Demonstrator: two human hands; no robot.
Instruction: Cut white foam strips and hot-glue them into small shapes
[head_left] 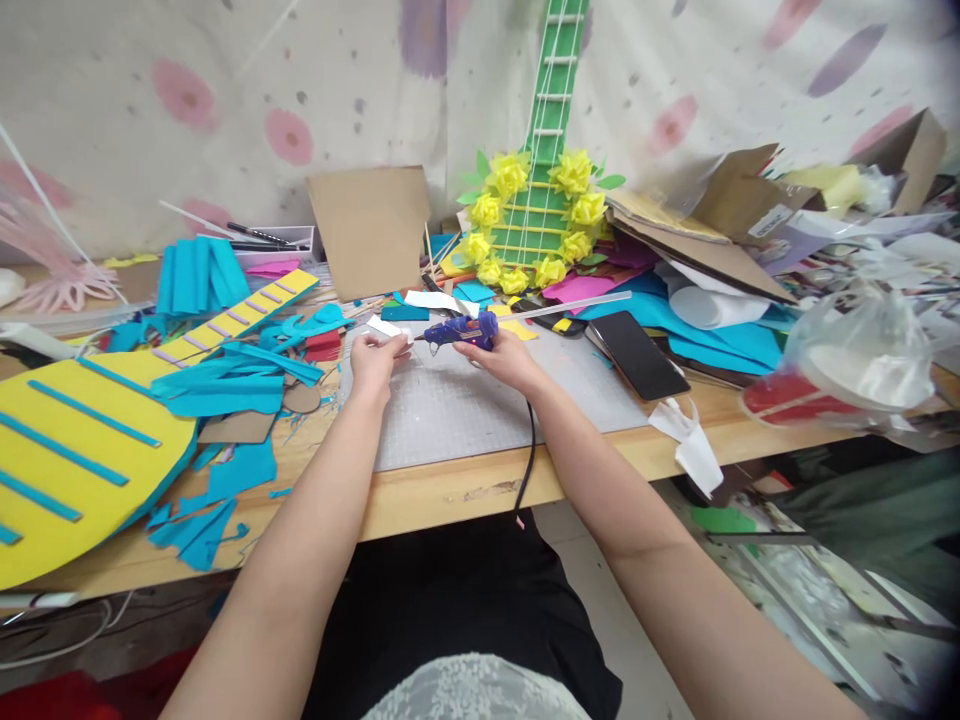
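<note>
A blue hot glue gun (465, 330) is gripped in my right hand (506, 357), with a clear glue stick (577, 305) jutting out of its back and a black cord hanging over the table's front edge. Its nozzle points left, close to the fingertips of my left hand (377, 362). Those fingers are pinched on a small white piece (384, 325), mostly hidden by the fingers. Both hands are above a grey cutting mat (450, 430). Behind them stands a green paper guitar (551, 130) ringed with yellow flowers (510, 175).
A yellow and blue cardboard guitar (97, 450) lies at left among blue scraps (217, 380). At right are a black phone (636, 355), crumpled white paper (688, 440) and a bagged cup (832, 370). A cardboard sheet (369, 230) leans at the back.
</note>
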